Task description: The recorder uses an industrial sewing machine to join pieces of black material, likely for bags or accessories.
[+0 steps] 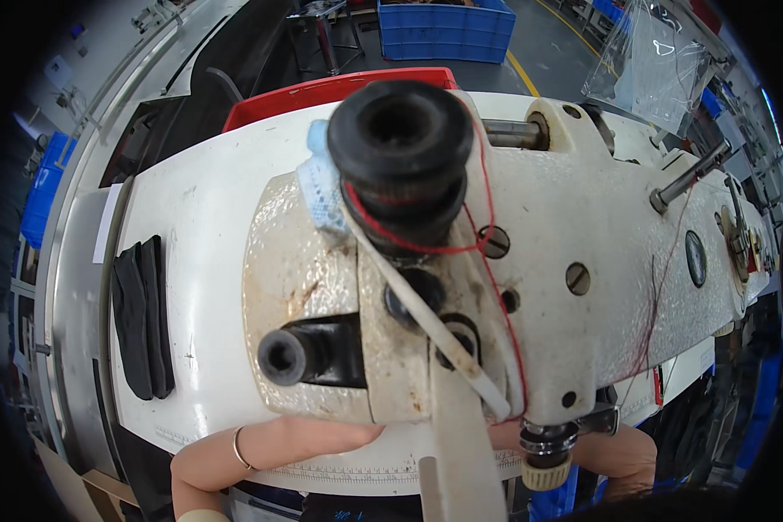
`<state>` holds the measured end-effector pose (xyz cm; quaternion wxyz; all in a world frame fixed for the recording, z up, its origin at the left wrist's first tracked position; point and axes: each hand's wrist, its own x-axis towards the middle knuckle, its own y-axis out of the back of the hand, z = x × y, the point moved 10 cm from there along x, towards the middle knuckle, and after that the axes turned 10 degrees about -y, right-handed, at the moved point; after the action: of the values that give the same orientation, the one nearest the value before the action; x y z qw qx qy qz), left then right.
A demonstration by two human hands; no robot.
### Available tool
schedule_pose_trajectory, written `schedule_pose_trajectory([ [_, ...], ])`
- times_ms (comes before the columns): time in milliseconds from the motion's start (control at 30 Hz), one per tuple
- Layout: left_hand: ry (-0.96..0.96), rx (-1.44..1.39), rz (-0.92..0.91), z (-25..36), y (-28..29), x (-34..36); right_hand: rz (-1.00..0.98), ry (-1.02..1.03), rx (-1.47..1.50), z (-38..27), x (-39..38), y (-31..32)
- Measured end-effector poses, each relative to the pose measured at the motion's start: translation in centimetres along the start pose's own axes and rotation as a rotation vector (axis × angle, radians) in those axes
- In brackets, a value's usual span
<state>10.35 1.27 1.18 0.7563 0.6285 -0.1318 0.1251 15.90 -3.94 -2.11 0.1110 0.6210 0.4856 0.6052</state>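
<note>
A white sewing machine [618, 217] fills the middle and hides most of both hands. From the lower left comes my left forearm [278, 444], wearing a thin bangle; the left hand's fingers are out of sight under the machine head. My right forearm [618, 457] reaches in from the lower right, its hand also covered by the machine. Whatever either hand touches cannot be seen. Red thread [506, 331] loops round a black round knob [400, 139] on top and runs down the machine's front. A pale blue cloth scrap [322, 187] is tucked beside the knob.
Folded black fabric pieces [143, 317] lie at the left of the white tabletop [204, 217]. A ruler strip [348, 474] follows its near edge. Behind the table are a red bin [339, 87] and a blue crate [444, 35]; a clear plastic sheet [652, 70] hangs at the far right.
</note>
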Motion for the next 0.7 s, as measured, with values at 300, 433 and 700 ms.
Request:
schedule_pose_trajectory([
  [300, 0.024, 0.150, 0.056, -0.8, 0.4, -1.6, 0.018, -0.071, 0.238, 1.4, 3.0, 0.8],
  [433, 0.018, 0.134, 0.019, 0.3, -0.4, -2.4, -0.045, 0.145, -0.030, 0.5, 0.9, 0.2],
  [700, 0.054, 0.164, -0.119, 0.8, -1.6, -5.7, -0.070, 0.028, 0.158, 0.1, 3.4, 2.7],
])
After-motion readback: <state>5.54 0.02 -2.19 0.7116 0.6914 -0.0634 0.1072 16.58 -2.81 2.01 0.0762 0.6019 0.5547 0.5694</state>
